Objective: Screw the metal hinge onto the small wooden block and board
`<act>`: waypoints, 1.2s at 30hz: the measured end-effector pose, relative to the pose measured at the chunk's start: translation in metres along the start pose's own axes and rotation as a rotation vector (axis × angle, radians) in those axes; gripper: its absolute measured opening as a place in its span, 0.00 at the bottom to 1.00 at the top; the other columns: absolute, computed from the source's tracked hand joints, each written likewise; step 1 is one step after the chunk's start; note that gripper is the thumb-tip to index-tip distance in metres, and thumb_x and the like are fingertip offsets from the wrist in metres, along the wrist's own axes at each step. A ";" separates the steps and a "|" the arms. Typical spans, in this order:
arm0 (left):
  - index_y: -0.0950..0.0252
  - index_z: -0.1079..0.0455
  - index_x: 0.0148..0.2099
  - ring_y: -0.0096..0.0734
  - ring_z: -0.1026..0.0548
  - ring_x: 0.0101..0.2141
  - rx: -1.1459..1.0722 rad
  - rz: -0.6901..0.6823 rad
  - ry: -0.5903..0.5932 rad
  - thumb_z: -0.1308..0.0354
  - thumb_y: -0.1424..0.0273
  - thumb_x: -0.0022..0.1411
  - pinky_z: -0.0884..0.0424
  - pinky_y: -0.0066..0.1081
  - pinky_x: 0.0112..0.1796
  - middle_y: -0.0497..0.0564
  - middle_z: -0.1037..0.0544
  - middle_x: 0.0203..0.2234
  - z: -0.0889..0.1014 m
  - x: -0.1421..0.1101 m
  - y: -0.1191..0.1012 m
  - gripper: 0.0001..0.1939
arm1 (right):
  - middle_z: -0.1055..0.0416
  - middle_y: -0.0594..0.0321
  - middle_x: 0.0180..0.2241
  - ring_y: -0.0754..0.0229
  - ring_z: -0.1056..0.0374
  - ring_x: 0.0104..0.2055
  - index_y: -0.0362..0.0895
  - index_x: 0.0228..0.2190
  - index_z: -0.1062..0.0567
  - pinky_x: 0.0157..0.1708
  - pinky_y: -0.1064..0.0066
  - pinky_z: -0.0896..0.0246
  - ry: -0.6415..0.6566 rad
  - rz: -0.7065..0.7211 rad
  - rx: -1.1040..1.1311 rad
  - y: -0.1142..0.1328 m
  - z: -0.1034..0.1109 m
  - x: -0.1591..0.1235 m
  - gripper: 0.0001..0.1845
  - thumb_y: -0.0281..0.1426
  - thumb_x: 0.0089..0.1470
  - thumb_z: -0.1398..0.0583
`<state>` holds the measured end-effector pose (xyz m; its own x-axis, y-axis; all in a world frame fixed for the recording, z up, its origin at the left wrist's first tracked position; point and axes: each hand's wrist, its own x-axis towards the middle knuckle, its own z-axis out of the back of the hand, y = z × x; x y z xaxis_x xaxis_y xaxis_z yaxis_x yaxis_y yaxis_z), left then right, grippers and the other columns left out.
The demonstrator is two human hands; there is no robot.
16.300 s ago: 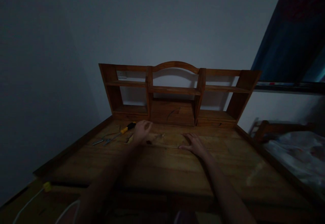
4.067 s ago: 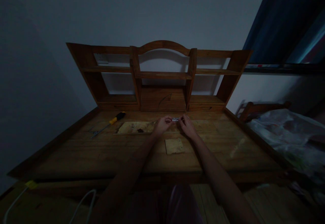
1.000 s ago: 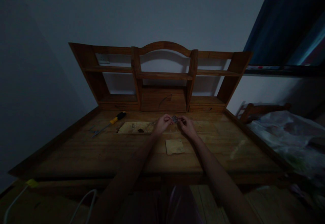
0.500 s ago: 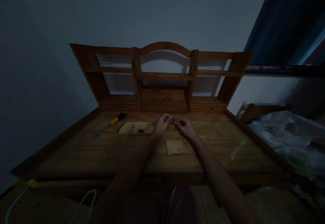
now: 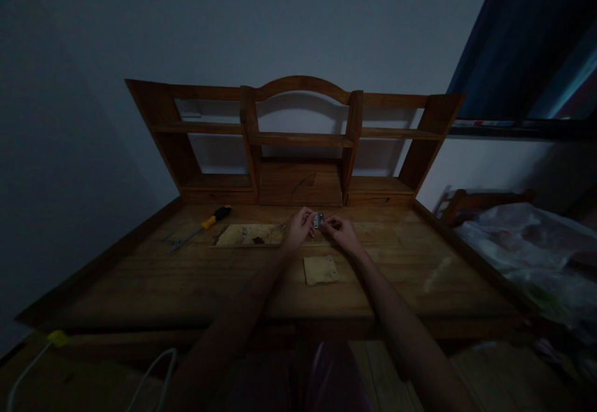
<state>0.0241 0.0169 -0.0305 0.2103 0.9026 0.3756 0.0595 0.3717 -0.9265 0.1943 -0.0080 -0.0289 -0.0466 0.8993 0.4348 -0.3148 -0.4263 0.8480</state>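
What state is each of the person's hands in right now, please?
Left hand: closed, holding a small metal piece by its left side.
Right hand: closed at that piece's right edge; whether it grips cannot be told.

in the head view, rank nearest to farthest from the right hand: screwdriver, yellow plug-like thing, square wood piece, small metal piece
From the right hand:
1. small metal piece: at its fingertips, between the hands
2. square wood piece: just in front, toward the wearer
3. screwdriver: off to the left
4. yellow plug-like thing: far left, near the desk's front corner
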 end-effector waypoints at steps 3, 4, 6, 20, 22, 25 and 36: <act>0.63 0.37 0.41 0.27 0.24 0.20 -0.060 0.027 0.001 0.41 0.50 0.61 0.28 0.26 0.20 0.47 0.24 0.28 -0.002 0.001 -0.003 0.21 | 0.26 0.62 0.26 0.60 0.33 0.28 0.44 0.28 0.25 0.31 0.69 0.37 -0.005 0.000 0.030 -0.004 0.001 0.002 0.15 0.44 0.50 0.38; 0.63 0.37 0.41 0.28 0.23 0.20 -0.076 0.034 0.004 0.40 0.50 0.60 0.26 0.28 0.21 0.47 0.24 0.29 -0.003 0.001 -0.005 0.22 | 0.27 0.63 0.25 0.61 0.33 0.27 0.45 0.28 0.25 0.30 0.69 0.37 -0.008 -0.008 0.045 -0.005 0.001 0.003 0.15 0.45 0.50 0.38; 0.64 0.37 0.42 0.29 0.23 0.21 -0.099 0.042 0.013 0.38 0.52 0.58 0.24 0.29 0.22 0.48 0.24 0.30 -0.004 0.000 -0.008 0.22 | 0.27 0.64 0.24 0.61 0.33 0.26 0.45 0.28 0.26 0.28 0.70 0.38 -0.012 -0.028 0.074 -0.007 0.001 0.003 0.15 0.45 0.51 0.38; 0.66 0.30 0.45 0.29 0.20 0.31 -0.069 -0.005 0.040 0.34 0.68 0.57 0.23 0.29 0.34 0.51 0.22 0.34 -0.003 0.001 -0.002 0.15 | 0.29 0.65 0.25 0.61 0.34 0.27 0.45 0.30 0.29 0.30 0.70 0.38 -0.017 0.020 0.052 -0.011 0.001 0.004 0.12 0.42 0.51 0.39; 0.66 0.29 0.43 0.29 0.20 0.30 -0.069 -0.001 0.035 0.34 0.66 0.58 0.23 0.29 0.33 0.51 0.21 0.34 -0.003 0.002 0.000 0.13 | 0.30 0.65 0.25 0.61 0.34 0.27 0.46 0.30 0.30 0.30 0.70 0.38 -0.003 0.025 0.036 -0.013 0.001 0.004 0.12 0.42 0.52 0.39; 0.67 0.29 0.41 0.29 0.21 0.28 -0.062 0.004 0.024 0.34 0.62 0.57 0.23 0.30 0.33 0.51 0.20 0.31 -0.002 0.004 0.003 0.14 | 0.29 0.65 0.26 0.61 0.34 0.29 0.45 0.31 0.29 0.31 0.70 0.38 0.011 0.034 0.019 -0.014 0.001 0.003 0.13 0.42 0.53 0.39; 0.67 0.26 0.36 0.31 0.22 0.26 0.009 -0.008 0.011 0.35 0.57 0.57 0.25 0.30 0.30 0.52 0.20 0.28 0.002 0.007 0.011 0.17 | 0.27 0.63 0.28 0.60 0.33 0.30 0.44 0.30 0.25 0.32 0.70 0.38 0.031 0.042 0.018 -0.009 0.004 0.003 0.16 0.44 0.56 0.41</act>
<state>0.0247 0.0274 -0.0385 0.2208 0.8970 0.3828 0.0525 0.3810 -0.9231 0.2008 -0.0017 -0.0345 -0.0885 0.8830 0.4610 -0.2952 -0.4653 0.8345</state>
